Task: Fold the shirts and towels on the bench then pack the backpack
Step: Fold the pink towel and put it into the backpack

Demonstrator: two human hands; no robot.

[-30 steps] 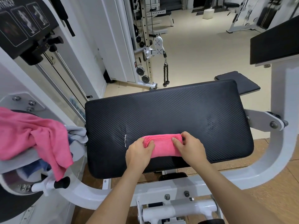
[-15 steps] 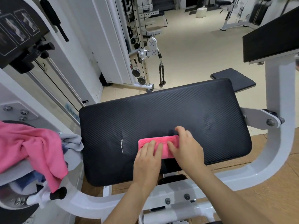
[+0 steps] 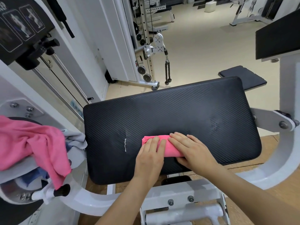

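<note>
Pressing the pink towel [image 3: 168,147] flat on the bench [image 3: 178,114], left hand [image 3: 150,157] at nine o'clock, right hand [image 3: 193,151] at three, palms open, gripping nothing, creases squared.

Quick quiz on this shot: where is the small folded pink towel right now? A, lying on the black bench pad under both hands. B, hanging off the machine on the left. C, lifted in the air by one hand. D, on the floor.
A: the folded pink towel lies on the black bench pad, with the left hand and right hand pressed flat on it.
</note>
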